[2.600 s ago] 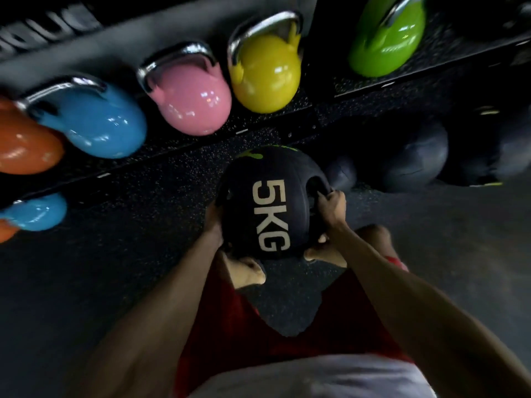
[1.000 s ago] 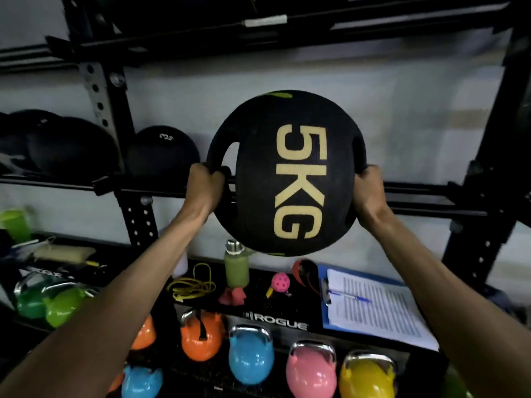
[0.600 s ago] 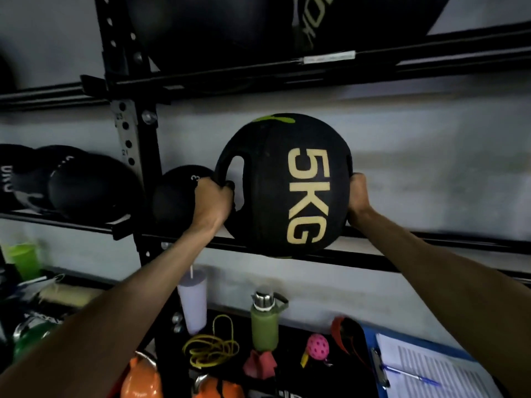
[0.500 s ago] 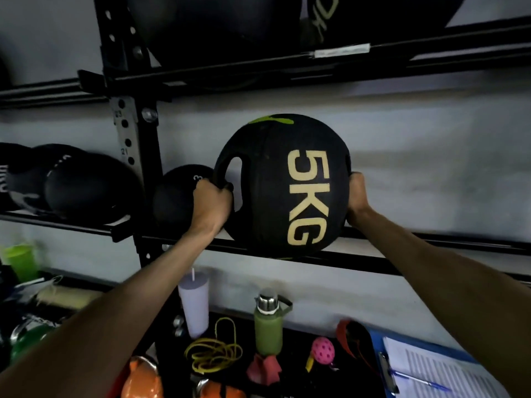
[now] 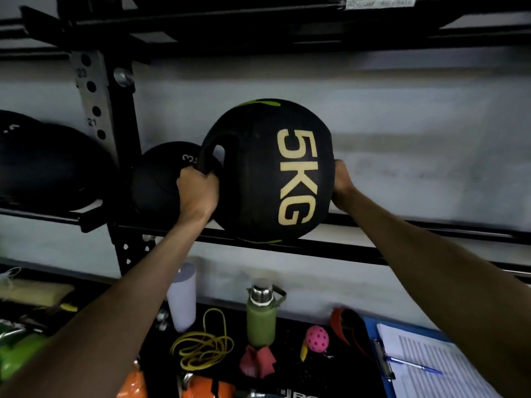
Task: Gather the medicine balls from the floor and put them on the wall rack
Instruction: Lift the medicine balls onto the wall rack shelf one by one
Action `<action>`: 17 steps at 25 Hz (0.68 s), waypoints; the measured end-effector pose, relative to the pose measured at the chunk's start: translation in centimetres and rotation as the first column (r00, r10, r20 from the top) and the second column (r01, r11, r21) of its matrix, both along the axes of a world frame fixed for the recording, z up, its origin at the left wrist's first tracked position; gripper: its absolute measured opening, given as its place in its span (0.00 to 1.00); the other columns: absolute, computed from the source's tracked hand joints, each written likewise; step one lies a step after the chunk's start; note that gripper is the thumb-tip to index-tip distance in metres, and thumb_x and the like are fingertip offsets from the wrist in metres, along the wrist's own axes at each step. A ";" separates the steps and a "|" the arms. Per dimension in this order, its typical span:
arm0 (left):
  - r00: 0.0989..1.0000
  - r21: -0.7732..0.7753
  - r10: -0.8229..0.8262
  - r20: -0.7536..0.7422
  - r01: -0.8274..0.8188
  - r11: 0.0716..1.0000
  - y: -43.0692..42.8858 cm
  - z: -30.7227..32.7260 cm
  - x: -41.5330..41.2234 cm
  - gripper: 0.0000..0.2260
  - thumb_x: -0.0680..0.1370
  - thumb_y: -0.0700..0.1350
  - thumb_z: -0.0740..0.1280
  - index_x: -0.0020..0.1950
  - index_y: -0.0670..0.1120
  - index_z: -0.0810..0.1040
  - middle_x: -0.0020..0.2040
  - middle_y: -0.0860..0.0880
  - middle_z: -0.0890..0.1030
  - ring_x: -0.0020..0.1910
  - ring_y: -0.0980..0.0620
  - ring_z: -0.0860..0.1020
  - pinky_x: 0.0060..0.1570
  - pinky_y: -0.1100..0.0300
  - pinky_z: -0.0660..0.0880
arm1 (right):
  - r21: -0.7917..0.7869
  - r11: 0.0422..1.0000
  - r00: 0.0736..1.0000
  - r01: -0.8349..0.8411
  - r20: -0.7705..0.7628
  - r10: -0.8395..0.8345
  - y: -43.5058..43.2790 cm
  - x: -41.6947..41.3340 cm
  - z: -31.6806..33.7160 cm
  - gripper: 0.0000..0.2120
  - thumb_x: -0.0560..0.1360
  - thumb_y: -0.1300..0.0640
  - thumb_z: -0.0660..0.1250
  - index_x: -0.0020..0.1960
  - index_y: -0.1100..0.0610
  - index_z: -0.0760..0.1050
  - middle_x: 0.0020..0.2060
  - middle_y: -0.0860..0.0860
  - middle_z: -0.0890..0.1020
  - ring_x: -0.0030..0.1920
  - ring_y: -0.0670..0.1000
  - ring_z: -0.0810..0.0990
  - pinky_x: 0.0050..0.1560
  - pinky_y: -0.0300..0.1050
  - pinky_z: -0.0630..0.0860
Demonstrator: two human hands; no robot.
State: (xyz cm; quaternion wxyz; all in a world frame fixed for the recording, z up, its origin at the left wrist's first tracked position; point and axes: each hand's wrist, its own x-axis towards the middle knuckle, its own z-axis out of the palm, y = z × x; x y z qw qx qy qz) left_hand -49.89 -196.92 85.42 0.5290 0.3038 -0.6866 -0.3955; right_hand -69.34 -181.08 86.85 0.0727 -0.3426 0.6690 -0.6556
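A pale grey wall (image 5: 402,133) filled the room ahead of me, crossed by a black steel wall rack (image 5: 316,249) with a hole-punched upright (image 5: 92,110) at 10 o'clock. The black rubber medicine ball marked 5KG (image 5: 258,179) sat mid-view with its underside at the rack's front rail; I could not tell whether it bore down there. My left grip (image 5: 196,193) was clamped round the ball's side handle at 9 o'clock. My right grip (image 5: 340,179) lay against its 3 o'clock side with the fingers hidden, so I could not tell if they curled.

On that level I counted one smaller black ball (image 5: 158,191) just beside it at 9 o'clock and one larger dark ball (image 5: 51,165) beyond. On the black bench (image 5: 301,377) at 6 o'clock I counted:
- one white cup (image 5: 182,303)
- one green bottle (image 5: 261,320)
- one yellow cord (image 5: 201,349)
- one pink holed ball (image 5: 317,338)
- one blue clipboard (image 5: 425,366)
- two orange kettlebells (image 5: 132,386), cut off by the edge
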 end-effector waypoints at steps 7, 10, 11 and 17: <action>0.995 0.092 0.033 -0.093 -0.024 0.995 0.8 -0.1 -0.5 0.15 0.79 0.38 0.62 0.31 0.44 0.69 0.30 0.50 0.73 0.28 0.55 0.72 0.22 0.71 0.65 | -0.218 0.973 0.997 0.075 -0.002 -0.077 3.9 2.0 -1.3 0.16 0.85 0.50 0.53 0.67 0.53 0.73 0.62 0.54 0.80 0.60 0.52 0.80 0.59 0.49 0.78; 0.993 0.089 0.064 -0.104 -0.055 0.994 1.8 0.1 -0.5 0.11 0.79 0.40 0.62 0.36 0.42 0.74 0.34 0.49 0.76 0.31 0.54 0.75 0.30 0.65 0.69 | -0.254 0.967 0.991 0.031 -0.120 -0.063 3.4 5.7 -0.8 0.20 0.82 0.39 0.56 0.64 0.50 0.74 0.58 0.47 0.82 0.58 0.45 0.81 0.57 0.43 0.78; 0.991 0.090 0.084 -0.101 -0.075 0.993 2.2 0.1 -0.3 0.09 0.78 0.40 0.63 0.39 0.40 0.76 0.36 0.47 0.78 0.33 0.52 0.76 0.35 0.62 0.71 | -0.252 0.966 0.988 0.049 -0.130 -0.084 3.0 6.5 -0.6 0.21 0.80 0.37 0.58 0.63 0.50 0.74 0.56 0.46 0.83 0.56 0.43 0.82 0.56 0.41 0.78; 0.987 0.079 0.119 -0.108 -0.110 0.991 3.7 0.1 -0.7 0.11 0.77 0.43 0.65 0.55 0.37 0.77 0.43 0.45 0.81 0.42 0.46 0.79 0.43 0.59 0.72 | -0.180 0.978 0.974 0.109 -0.176 -0.141 1.7 3.8 0.2 0.26 0.80 0.35 0.54 0.65 0.51 0.76 0.55 0.47 0.83 0.55 0.44 0.82 0.58 0.44 0.79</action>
